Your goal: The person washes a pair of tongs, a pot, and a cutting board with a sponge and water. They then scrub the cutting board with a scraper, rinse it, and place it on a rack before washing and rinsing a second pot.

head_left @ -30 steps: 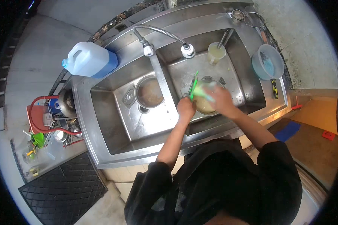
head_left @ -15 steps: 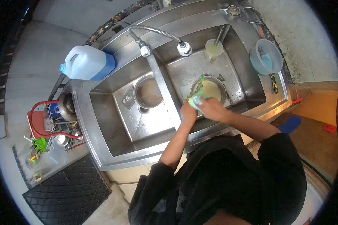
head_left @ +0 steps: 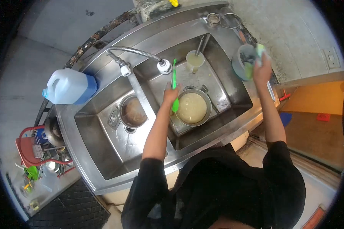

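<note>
My left hand (head_left: 172,94) is closed around a bright green spatula (head_left: 175,81), held upright in the picture at the left side of a metal pot (head_left: 209,108). Cloudy pale liquid fills the pot, which stands in the right sink basin. My right hand (head_left: 262,71), blurred, grips a pale green and white sponge (head_left: 260,49) at the edge of a translucent plastic tub (head_left: 236,64). The tub sits on the right sink ledge with a dark scrubber and something greenish in it.
A cloudy plastic cup (head_left: 194,68) with metal utensils stands in the right basin. Another pot (head_left: 121,110) sits in the left basin. A flexible faucet (head_left: 141,52) arches over the divider. A blue-liquid jug (head_left: 70,86) stands on the left rim, near a dish rack (head_left: 26,147).
My hands have separated. The right hand moved right with the sponge, from over the pot to the tub. The left hand now holds the green spatula beside the pot. The view shifted.
</note>
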